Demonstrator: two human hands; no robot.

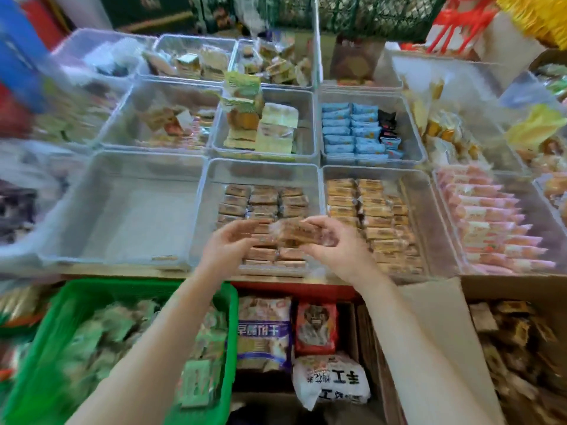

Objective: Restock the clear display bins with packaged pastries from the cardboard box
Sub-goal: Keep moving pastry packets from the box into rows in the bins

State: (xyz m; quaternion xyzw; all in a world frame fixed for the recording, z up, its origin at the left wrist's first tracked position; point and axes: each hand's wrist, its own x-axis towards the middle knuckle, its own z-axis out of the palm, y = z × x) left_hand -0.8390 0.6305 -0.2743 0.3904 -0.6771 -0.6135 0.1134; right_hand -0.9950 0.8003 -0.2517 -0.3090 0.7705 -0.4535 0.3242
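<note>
where the clear display bin [211,191] holds rows of brown packaged pastries, the cardboard box [478,289] stands low right, packets inside. right hand [336,248] pinches one wrapped pastry [294,233] above the rows; left hand [227,243], fingers loosely curled, touches its end.

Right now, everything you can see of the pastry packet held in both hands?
The pastry packet is a brown bar in a clear, crinkly plastic wrapper, print blurred by motion. It lies roughly level, long side across the view, above the front centre bin of matching brown packets. The right hand pinches its right end; the left hand curls at its left end, though contact there is unclear.
</note>
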